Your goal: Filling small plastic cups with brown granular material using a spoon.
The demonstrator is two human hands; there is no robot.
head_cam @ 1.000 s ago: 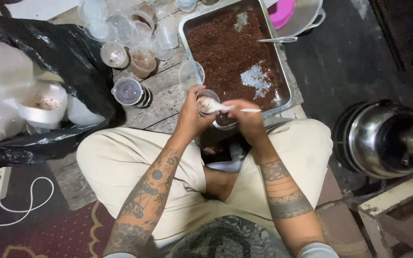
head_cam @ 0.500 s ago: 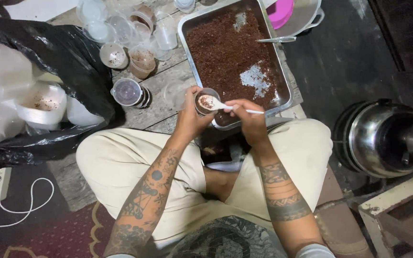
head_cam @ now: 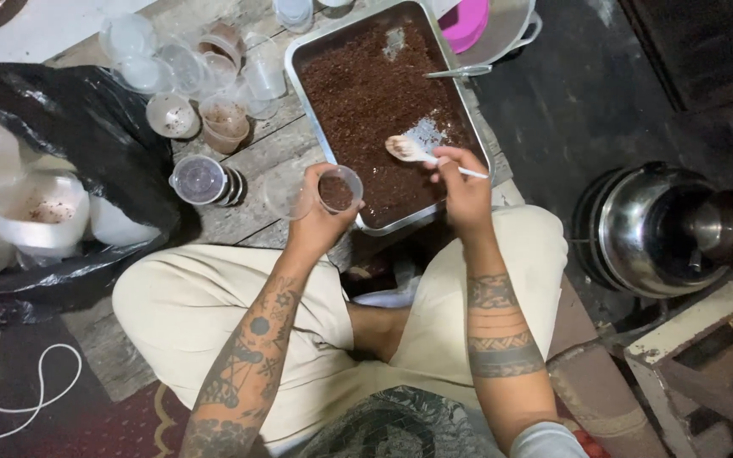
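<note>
Clear plastic, the small cup [head_cam: 338,190] sits gripped in my left hand [head_cam: 320,222] at the frame's centre, partly filled with brown crumbs. My right hand [head_cam: 466,188] pinches a white spoon [head_cam: 422,153] over the metal tray [head_cam: 326,44] just above.

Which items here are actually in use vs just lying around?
In use:
- left hand holding a small clear cup with brown mix in it
- right hand holding a spoon
- metal tray of brown mix

Lying about:
- loose plastic cups
- black bag
- pink bowl
- steel pots
- white cable
</note>
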